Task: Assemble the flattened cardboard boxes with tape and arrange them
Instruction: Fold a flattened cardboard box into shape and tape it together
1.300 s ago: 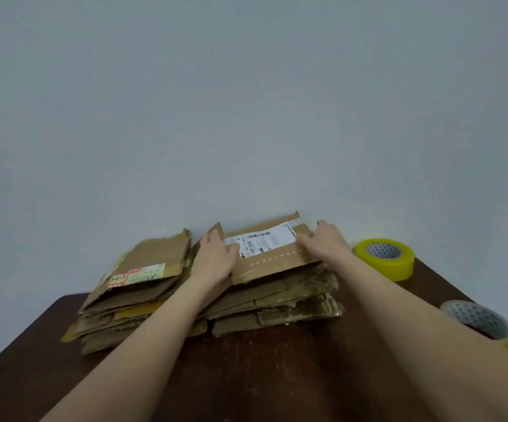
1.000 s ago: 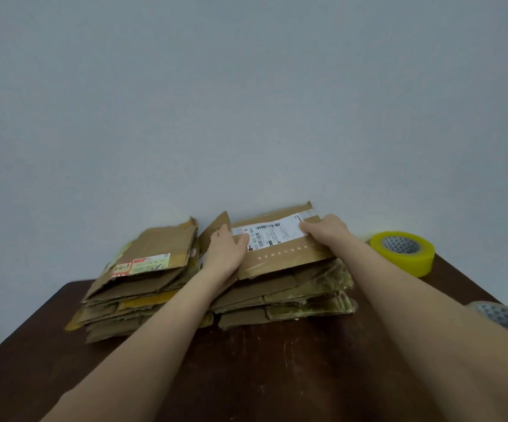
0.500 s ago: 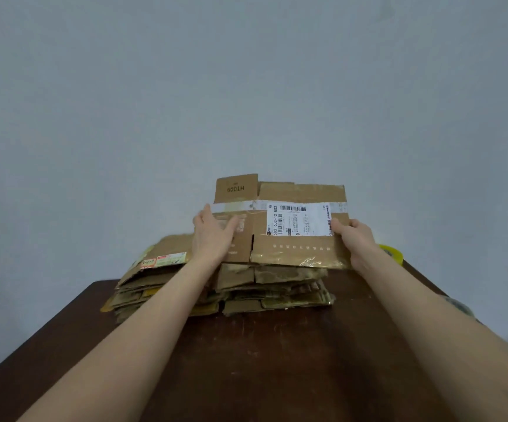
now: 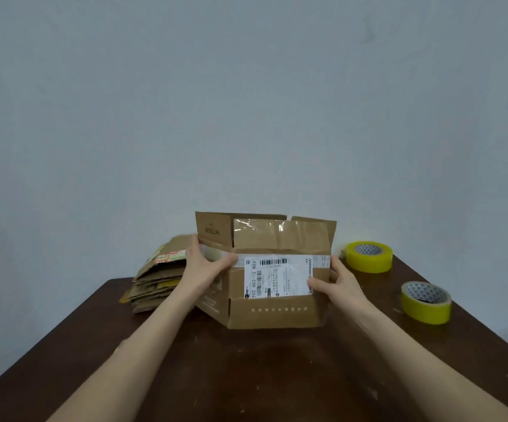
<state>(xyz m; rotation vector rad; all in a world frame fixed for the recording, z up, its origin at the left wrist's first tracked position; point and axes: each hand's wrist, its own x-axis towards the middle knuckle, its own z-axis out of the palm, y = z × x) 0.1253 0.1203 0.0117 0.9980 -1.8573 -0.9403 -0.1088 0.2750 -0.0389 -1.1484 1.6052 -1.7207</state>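
Note:
A brown cardboard box (image 4: 274, 312) with a white shipping label stands half unfolded above the dark wooden table (image 4: 246, 376), its top flaps up. My left hand (image 4: 204, 266) grips its left edge, thumb across the front. At the box's right edge my right hand (image 4: 337, 283) holds on, thumb on the label. A stack of flattened boxes (image 4: 158, 281) lies behind my left arm, at the table's back left. Part of that stack is hidden by the held box.
Two rolls of yellow tape sit on the right of the table: one at the back (image 4: 369, 256), one nearer (image 4: 426, 301). A plain grey wall rises right behind the table. The table's left and right edges slant in toward the back.
Both hands lifted the top flattened box off the stack, brought it toward me and spread it into a box shape.

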